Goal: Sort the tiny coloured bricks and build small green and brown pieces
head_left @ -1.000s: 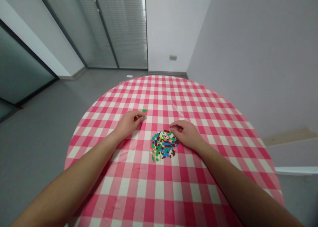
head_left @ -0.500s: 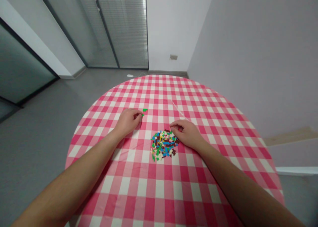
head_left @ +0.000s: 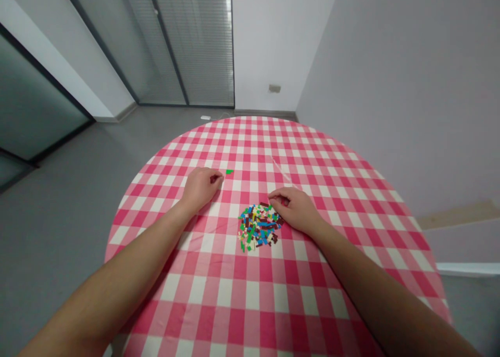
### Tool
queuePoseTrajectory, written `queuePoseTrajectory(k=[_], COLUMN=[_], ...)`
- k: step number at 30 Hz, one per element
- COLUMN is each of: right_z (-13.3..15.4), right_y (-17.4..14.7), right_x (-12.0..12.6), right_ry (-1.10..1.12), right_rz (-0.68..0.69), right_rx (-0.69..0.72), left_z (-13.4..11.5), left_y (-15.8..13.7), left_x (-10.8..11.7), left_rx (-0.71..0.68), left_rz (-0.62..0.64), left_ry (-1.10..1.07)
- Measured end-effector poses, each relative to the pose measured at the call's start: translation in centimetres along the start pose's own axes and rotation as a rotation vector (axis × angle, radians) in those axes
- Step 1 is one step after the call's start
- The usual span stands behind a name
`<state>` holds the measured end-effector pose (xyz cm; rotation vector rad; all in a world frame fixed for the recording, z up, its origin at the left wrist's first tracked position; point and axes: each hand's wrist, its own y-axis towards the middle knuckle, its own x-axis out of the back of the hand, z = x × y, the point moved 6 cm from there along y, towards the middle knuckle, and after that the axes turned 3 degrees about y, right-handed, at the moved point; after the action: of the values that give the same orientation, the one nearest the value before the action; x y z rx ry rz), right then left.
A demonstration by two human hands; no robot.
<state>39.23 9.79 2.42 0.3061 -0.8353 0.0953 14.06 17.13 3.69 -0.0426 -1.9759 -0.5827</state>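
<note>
A heap of small toy building bricks (head_left: 258, 228) in green, blue, brown, yellow and white lies on the checked tablecloth in front of me. My left hand (head_left: 201, 188) rests to the far left of the heap, thumb and index finger pinched together; whatever is between them is hidden. Just beyond its fingertips lies a small cluster of green bricks (head_left: 229, 172). At the heap's upper right edge is my right hand (head_left: 295, 209), its fingers curled and fingertips close together near a brown brick (head_left: 264, 204). I cannot make out what it holds, if anything.
The round table wears a red and white checked cloth (head_left: 228, 294). A thin pale strip (head_left: 282, 170) lies on it beyond my right hand. Past the table are a grey floor (head_left: 78, 190), glass partitions with blinds, and white walls with a socket plate (head_left: 274, 88).
The green piece that showed at my left fingertips is no longer visible there, and that hand has shifted slightly. My right hand stays at the heap. The camera view has moved a little.
</note>
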Motion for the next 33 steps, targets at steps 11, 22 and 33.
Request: queuePoseTrajectory(k=[11, 22, 33], right_z=[-0.2, 0.0, 0.1], right_y=[-0.1, 0.0, 0.0], right_x=[0.0, 0.1, 0.1], right_ry=[0.014, 0.005, 0.005], right_rz=[-0.009, -0.002, -0.003], right_rx=[0.005, -0.014, -0.001], left_z=[0.2, -0.5, -1.0], left_y=[0.0, -0.2, -0.2], left_x=[-0.3, -0.3, -0.1], left_rx=[-0.002, -0.077, -0.128], left_rz=[-0.008, 0.032, 0.026], left_ry=[0.01, 0.043, 0.103])
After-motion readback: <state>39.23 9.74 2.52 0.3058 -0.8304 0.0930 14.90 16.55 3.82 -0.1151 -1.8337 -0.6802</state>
